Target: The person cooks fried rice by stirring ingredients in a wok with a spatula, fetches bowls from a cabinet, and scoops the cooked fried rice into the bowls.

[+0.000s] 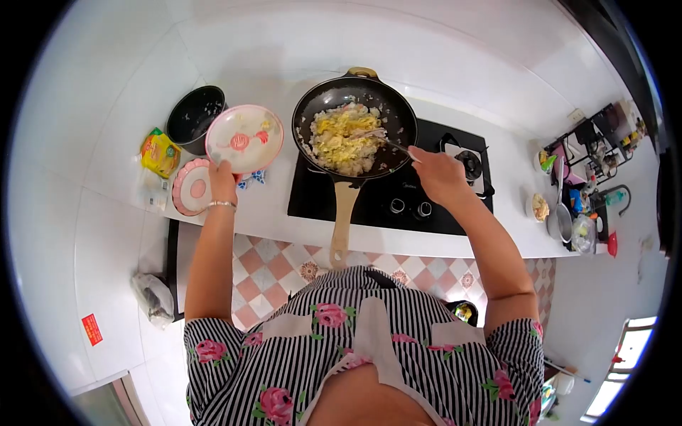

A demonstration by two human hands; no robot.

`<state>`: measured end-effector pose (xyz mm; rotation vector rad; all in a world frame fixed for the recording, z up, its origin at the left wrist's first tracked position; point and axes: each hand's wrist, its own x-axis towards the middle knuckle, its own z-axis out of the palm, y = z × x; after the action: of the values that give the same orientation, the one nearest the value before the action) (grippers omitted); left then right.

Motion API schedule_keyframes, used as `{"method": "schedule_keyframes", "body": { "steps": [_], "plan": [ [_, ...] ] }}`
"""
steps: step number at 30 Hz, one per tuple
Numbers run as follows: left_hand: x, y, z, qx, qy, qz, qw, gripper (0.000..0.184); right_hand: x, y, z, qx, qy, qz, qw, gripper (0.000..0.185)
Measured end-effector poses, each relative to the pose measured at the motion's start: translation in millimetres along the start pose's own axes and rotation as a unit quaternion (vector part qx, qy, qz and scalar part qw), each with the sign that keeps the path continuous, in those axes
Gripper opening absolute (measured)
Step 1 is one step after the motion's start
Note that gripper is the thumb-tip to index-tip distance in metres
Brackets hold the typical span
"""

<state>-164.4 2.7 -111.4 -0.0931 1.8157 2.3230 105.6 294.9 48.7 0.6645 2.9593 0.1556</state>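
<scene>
My left hand (223,183) grips the near edge of a pink-rimmed plate (226,128), tilted and held in the air left of the frying pan. A few yellow bits cling to its inside. My right hand (442,177) is closed around the handle of a metal utensil (399,148). The head of that utensil, perhaps a fork, rests in the food, and its exact shape is hard to make out. White rice with yellow egg-like pieces (346,138) lies in the black frying pan (399,106), which stands on the left burner with its beige handle toward me.
A black pot (186,113), a scalloped pink plate (182,206) and a yellow packet (160,153) stand on the left counter (266,226). Right of the pan is the hob's other burner (469,165). A bowl (538,207), a small saucepan (560,224) and a rack (590,142) are farther right.
</scene>
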Motion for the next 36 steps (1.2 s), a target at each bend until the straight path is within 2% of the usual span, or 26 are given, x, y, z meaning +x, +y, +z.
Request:
{"method": "schedule_keyframes", "body": {
  "steps": [2,4,7,9,10,12,15,16,18,20,22,24,26,28,30,31,34,35,36],
  "plan": [
    [-4.7,-21.8,-19.6,0.022,0.004,-0.037,0.999,0.023,-5.2,-25.5,-0.2,-0.058,-0.078,0.001,0.995,0.031],
    [-12.4,-49.0,-32.4,0.028,0.001,-0.059,0.998,0.024,5.7,-39.4,51.3,-0.064,-0.113,0.015,0.991,0.031],
    [-36.6,-61.9,-33.1,0.014,-0.004,-0.046,0.999,0.022,31.9,-16.7,61.5,-0.032,-0.05,0.022,0.998,0.033],
    [-42.6,-79.0,-46.1,-0.007,0.006,-0.08,0.997,0.025,28.6,1.8,43.8,0.031,-0.007,0.03,0.999,0.036],
    [-45.4,-94.1,-44.9,-0.022,0.011,-0.098,0.995,0.027,25.5,10.3,42.3,0.034,0.035,-0.019,0.999,0.034],
    [-47.4,-108.2,-45.7,-0.024,0.012,-0.118,0.993,0.026,28.2,5.3,36.2,0.076,0.086,-0.01,0.993,0.034],
    [-49.6,-122.7,-40.7,-0.035,0.007,-0.144,0.989,0.026,53.5,-27.8,63.4,-0.069,-0.03,0.015,0.997,0.033],
    [-51.1,-126.5,-38.3,-0.046,0.006,-0.153,0.987,0.026,49.2,-42.9,63.6,-0.024,-0.048,0.022,0.998,0.031],
    [-51.4,-131.4,-36.3,-0.052,0.013,-0.169,0.984,0.026,46.0,-32.3,69.6,-0.049,-0.06,0.031,0.996,0.028],
    [-50.8,-130.5,-35.6,-0.043,0.032,-0.184,0.982,0.027,29.4,-18.2,36.7,-0.047,-0.028,0.006,0.998,0.028],
    [-48.0,-130.8,-40.8,-0.035,0.014,-0.168,0.985,0.026,11.8,-19.4,14.4,-0.041,-0.056,0.011,0.998,0.03],
    [-48.4,-134.2,-39.3,-0.036,0.008,-0.158,0.987,0.024,0.3,-26.9,16.0,-0.073,-0.091,0.002,0.993,0.036],
    [-48.1,-132.2,-38.3,-0.037,0.009,-0.153,0.987,0.02,5.4,-43.8,53.5,-0.081,-0.122,0.045,0.988,0.036],
    [-45.5,-130.5,-37.7,-0.038,0.002,-0.155,0.987,0.021,18.4,-32.0,68.1,-0.081,-0.063,0.026,0.994,0.035],
    [-42.6,-130.6,-38.1,-0.032,0.001,-0.16,0.987,0.023,21.5,-12.2,53.0,-0.031,-0.023,0.023,0.999,0.034],
    [-40.3,-132.7,-37.8,-0.027,0.002,-0.165,0.986,0.026,16.9,-17.5,30.5,-0.023,-0.039,0.039,0.998,0.027],
    [-34.2,-137.7,-34.8,-0.034,0.014,-0.165,0.986,0.029,27.4,-27.2,24.2,0.013,-0.005,0.077,0.997,0.027],
    [-32.1,-141.9,-34.1,-0.04,0.019,-0.163,0.986,0.029,37.1,-32.8,37.0,-0.008,-0.001,0.077,0.997,0.027],
    [-30.8,-146.4,-34.4,-0.042,0.011,-0.163,0.986,0.029,53.2,-22.7,77.9,-0.105,-0.008,-0.008,0.994,0.031]
  ]
}}
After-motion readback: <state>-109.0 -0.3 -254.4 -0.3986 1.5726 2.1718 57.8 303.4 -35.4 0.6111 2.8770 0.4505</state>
